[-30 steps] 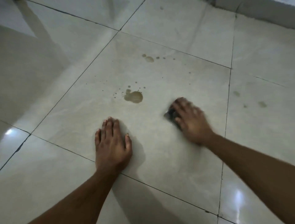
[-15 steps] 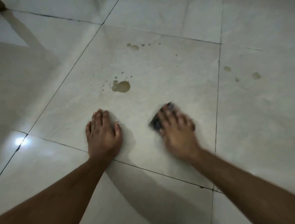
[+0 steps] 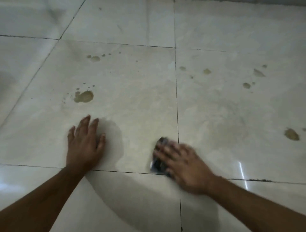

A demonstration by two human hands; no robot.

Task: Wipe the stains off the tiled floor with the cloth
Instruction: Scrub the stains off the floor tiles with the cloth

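My right hand [image 3: 183, 163] presses a small dark cloth [image 3: 158, 161] flat on the pale tiled floor [image 3: 132, 116], close to where two grout lines cross; the hand is blurred by motion and most of the cloth lies under its fingers. My left hand [image 3: 85, 142] rests flat on the same tile, fingers spread, holding nothing. A large brown stain [image 3: 84, 96] with small splashes around it lies beyond my left hand. Smaller stains [image 3: 95, 58] sit farther off. More brown stains mark the tile on the right [image 3: 246, 85], and one [image 3: 291, 134] sits near the right edge.
Dark grout lines [image 3: 176, 99] divide the glossy floor into large tiles. A wall base [image 3: 248, 1] runs along the top right edge. Bright light reflections [image 3: 242, 173] show on the near right tile.
My right hand slid the cloth toward me and to the right, down to the grout crossing. The camera swung right, so more stains on the right tile came into view. My left hand stayed planted.
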